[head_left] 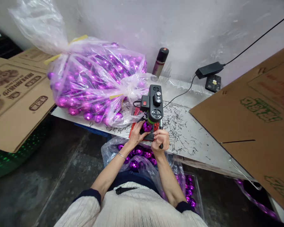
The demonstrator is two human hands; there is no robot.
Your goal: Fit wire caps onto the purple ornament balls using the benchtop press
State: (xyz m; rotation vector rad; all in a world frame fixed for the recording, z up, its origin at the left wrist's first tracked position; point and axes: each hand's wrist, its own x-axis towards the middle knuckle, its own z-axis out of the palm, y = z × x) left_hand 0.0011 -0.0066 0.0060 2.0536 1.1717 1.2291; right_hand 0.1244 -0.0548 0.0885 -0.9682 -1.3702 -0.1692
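A shiny purple faceted ball (147, 126) sits under the head of a small black bench machine (155, 104) with round vents and a red switch. My left hand (135, 135) has its fingers closed on the left side of the ball. Wrapped round the machine's black lever handle (161, 145) is my right hand (160, 139), to the right of the ball. The machine stands on a red and black base (151, 135). Just below my hands, an open clear plastic bag (109, 148) holds several more purple balls (139, 151).
A tied clear bag (97, 78) full of purple balls fills the table's left side. Behind stand a spray can (160, 62) and a power adapter (209, 70). Small dark bits litter the white table (194, 138). Cardboard boxes (255, 110) flank the table, one on the left (21, 97).
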